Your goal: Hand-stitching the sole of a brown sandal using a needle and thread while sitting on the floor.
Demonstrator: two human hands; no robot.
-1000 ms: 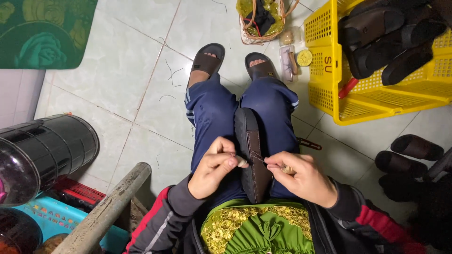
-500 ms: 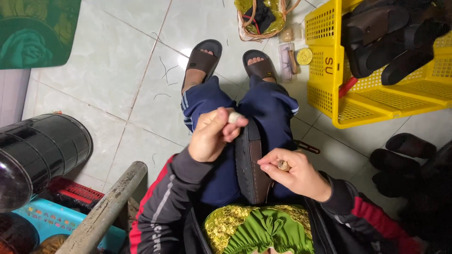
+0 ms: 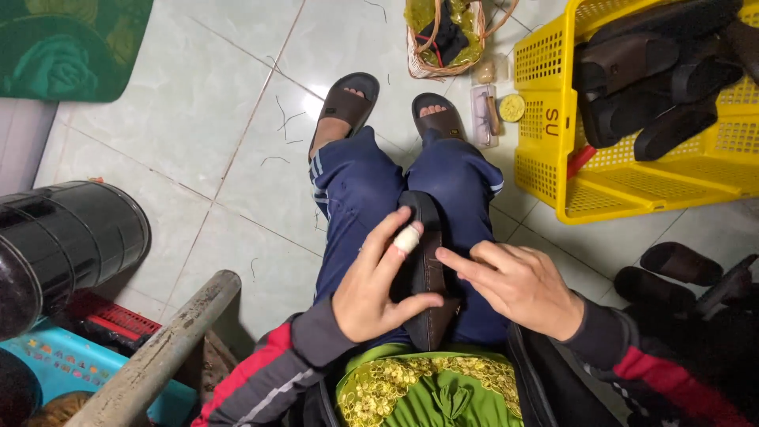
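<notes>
Tiled floor (image 3: 198, 119); two hands (image 3: 379, 289) grip one dark sandal (image 3: 427, 277).

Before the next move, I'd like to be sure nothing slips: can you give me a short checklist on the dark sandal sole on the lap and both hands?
1. Dark brown sandal sole rests lengthwise between the thighs: ok.
2. Left hand grips the sole, thumb under its edge: ok.
3. White wrap on a left finger in place: ok.
4. Right hand touches the sole with its fingertips: ok.
5. Needle or thread in either hand: cannot tell.
6. Yellow plastic basket of dark sandals stands on the tiled floor, to the right: ok.
</notes>
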